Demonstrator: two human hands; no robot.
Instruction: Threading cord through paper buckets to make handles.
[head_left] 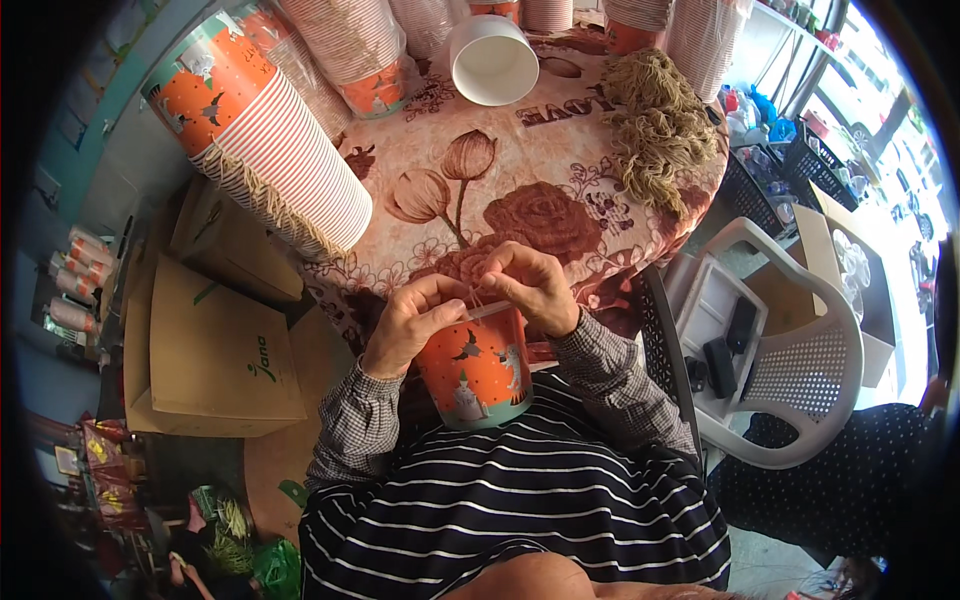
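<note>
An orange paper bucket point(465, 375) with dark flying figures, a pale castle and a green base rests tilted against my lap at the table's near edge. My left hand point(412, 318) is closed at the left of its rim, thumb and forefinger pinched together. My right hand point(537, 288) bends over the rim from the right, its fingertips pinching a thin tan string point(477, 298). The string runs between both sets of fingertips just above the rim. Its ends are hidden by my fingers.
A tall leaning stack of nested buckets point(290, 150), strings hanging along it, stands at the table's left. More stacks point(345, 40) line the back, near a white bucket point(494, 62) on its side. Tan string point(660, 130) heaps at right. Cardboard boxes point(215, 350) and a plastic chair point(800, 370) flank me.
</note>
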